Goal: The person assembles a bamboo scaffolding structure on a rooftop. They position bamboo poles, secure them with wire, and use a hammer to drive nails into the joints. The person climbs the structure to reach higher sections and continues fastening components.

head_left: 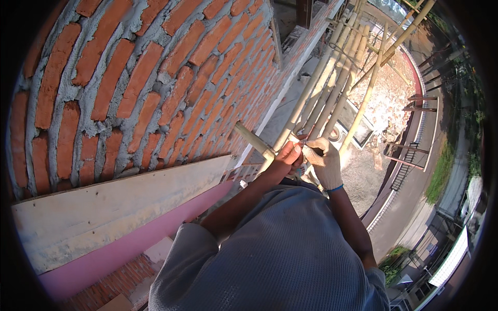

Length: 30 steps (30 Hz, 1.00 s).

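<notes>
In front of my chest both hands meet, fingertips almost touching. My left hand (289,157) is bare, its thumb and fingers pinched together. A pale knitted work glove (328,168) with a blue cuff edge covers my right hand (322,158), whose thumb and forefinger also close in a pinch. Something small may be between the fingertips, but it is too small to make out. Just beyond my hands run several bamboo poles (332,98) laid side by side as a scaffold walkway. A cut bamboo end (251,139) juts toward the wall beside my left hand.
A red brick wall (140,78) with rough grey mortar rises on my left. Along its foot runs a pale board (119,192) above a pink wall band (140,241). Far below on the right lie a rubble heap (386,78), a rectangular trough (355,123) and a road (415,192).
</notes>
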Available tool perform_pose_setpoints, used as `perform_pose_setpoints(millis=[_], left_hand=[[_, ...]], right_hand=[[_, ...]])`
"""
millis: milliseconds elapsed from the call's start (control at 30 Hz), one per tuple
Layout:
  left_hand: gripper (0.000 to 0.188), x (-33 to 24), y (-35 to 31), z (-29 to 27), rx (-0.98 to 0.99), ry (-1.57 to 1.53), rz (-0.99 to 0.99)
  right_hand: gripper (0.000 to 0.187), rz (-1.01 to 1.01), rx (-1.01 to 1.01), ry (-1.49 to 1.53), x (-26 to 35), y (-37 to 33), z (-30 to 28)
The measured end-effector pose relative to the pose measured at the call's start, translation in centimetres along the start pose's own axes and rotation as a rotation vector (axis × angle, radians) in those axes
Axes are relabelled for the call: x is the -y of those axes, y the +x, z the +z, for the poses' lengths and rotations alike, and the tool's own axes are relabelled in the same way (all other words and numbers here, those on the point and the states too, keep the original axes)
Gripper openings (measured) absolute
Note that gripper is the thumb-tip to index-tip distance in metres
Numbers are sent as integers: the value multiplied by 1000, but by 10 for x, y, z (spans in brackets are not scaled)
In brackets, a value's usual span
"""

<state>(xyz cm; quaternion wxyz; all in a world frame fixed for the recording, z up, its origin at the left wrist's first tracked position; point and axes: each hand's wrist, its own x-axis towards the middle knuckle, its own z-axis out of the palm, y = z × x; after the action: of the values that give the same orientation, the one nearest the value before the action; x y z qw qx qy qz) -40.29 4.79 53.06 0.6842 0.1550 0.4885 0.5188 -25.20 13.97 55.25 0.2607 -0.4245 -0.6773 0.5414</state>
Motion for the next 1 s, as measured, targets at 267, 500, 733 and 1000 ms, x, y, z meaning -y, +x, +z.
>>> perform_pose_setpoints(millis=[267,500,733,1000], left_hand=[[49,-7,19,-2,8,-542,34],[39,0,28,20,-243,-588,347],[34,-3,28,33,-290,-659,276],[31,18,17,41,-320,-498,277]], right_hand=[[27,-8,35,-18,4,-5,-7],[27,-144,226,-340,-5,-21,0],[25,-39,55,-180,7,-28,0],[27,-58,378,-490,8,-28,-7]])
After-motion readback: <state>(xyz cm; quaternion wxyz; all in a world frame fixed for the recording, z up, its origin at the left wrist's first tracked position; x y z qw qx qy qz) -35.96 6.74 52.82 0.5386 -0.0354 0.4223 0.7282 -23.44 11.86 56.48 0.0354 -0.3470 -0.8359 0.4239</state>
